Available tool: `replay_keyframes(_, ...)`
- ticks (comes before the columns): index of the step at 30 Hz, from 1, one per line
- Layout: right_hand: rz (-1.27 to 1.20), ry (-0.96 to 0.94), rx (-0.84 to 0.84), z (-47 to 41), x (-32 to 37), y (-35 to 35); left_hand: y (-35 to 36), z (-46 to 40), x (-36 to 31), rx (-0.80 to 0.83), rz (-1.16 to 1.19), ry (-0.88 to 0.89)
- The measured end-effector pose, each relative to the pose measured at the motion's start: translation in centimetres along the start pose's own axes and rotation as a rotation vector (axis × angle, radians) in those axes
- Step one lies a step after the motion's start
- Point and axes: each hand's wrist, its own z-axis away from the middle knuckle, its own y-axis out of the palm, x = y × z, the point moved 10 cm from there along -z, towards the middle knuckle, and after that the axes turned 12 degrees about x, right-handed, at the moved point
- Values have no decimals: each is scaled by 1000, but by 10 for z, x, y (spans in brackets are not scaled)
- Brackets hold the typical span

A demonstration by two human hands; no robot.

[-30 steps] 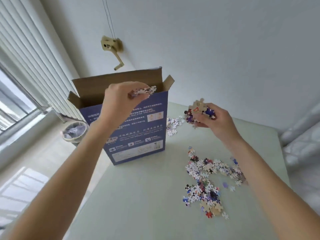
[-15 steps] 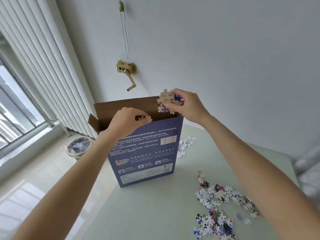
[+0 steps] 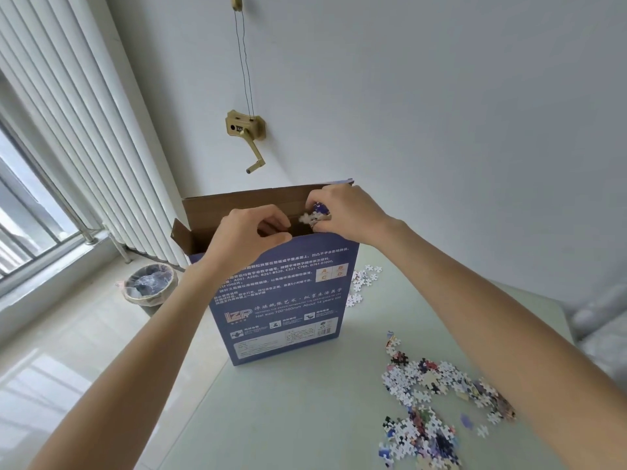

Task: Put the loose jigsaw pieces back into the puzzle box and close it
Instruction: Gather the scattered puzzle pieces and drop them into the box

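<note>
Over the upright blue cardboard puzzle box [image 3: 285, 300] on the pale green table [image 3: 305, 418], my right hand [image 3: 346, 212] clutches a clump of jigsaw pieces [image 3: 317, 213]; my left hand [image 3: 244, 235] pinches the front rim. I'd judge we're mid-loading: next, let go inside, then fetch the scattered heap of pieces [image 3: 437, 401].

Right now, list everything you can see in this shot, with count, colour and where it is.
puzzle box: one, blue, upright on table, top open
table: one, pale green
handful of pieces: one, blue-white, at box mouth
large pile of pieces: one, mixed colours, table right
small pile of pieces: one, mostly white, right of box
bin: one, dark-lined, on floor
hand crank: one, tan, on wall
blinds: white, left
left hand: fingers curled at box rim
right hand: holds the handful
</note>
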Motion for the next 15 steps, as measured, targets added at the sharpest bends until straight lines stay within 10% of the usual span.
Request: replay_keyframes(15,6,4,-69,6,8,-3,-2,13,-17,-88,-320,124)
